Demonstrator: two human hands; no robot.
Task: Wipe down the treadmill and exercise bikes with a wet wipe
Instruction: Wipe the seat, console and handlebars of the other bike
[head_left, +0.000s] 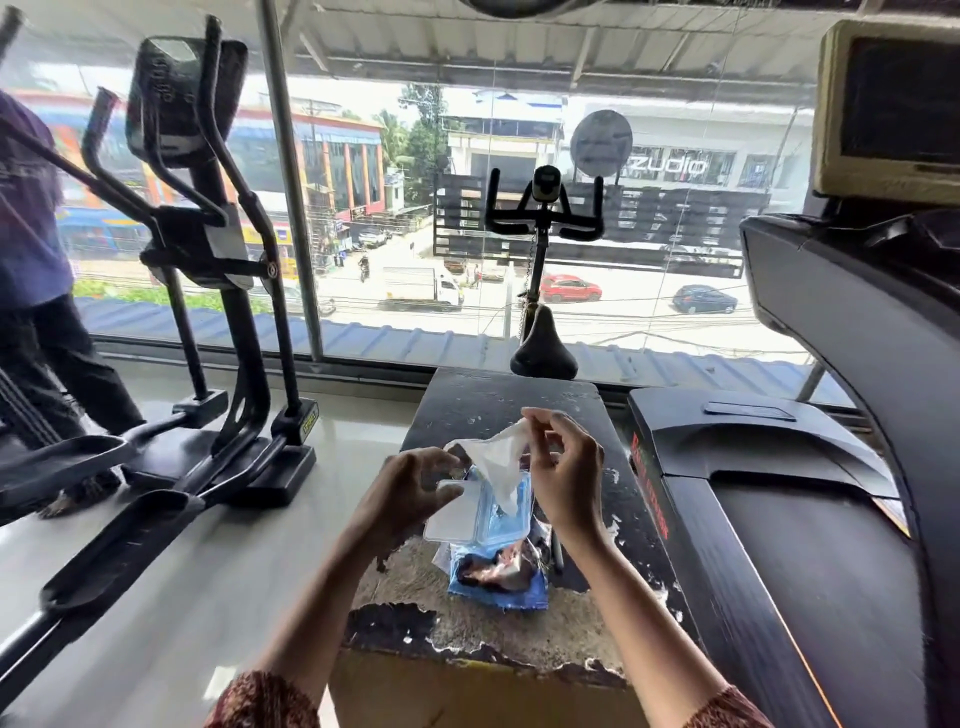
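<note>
Centre foreground: wet wipe (498, 467), white and crumpled, partly drawn out of a blue wipe pack (498, 571), upper end raised above the opening, lower end inside it. Pinched near its top between thumb and fingertips of the right hand (566, 478), remaining fingers loosely curled.

Left hand (410, 493) curled against the left side of the pack, thumb on the clear flip lid (449, 512), lid swung open to the left.

Pack lying flat on a black desk (493, 405) with a scuffed, peeling top, pale patches showing near its front edge. Patterned sleeves at both wrists, bottom of view.

Right: treadmill (779, 519), black, just beside the desk, belt running toward the viewer, console arm curving upward along the right edge, beige-framed screen (893, 104) above it.

Straight ahead, beyond the desk: exercise bike (543, 208), black handlebars and small display against the window (389, 208), saddle (544, 348) just over the far edge of the desk.

Left: elliptical trainer (208, 260) on the pale floor (234, 597), pedals reaching toward the viewer. A person (31, 234) in a purple top and dark trousers at the far left edge, partly cut off.

Through the glass: street, parked vehicles, buildings.
</note>
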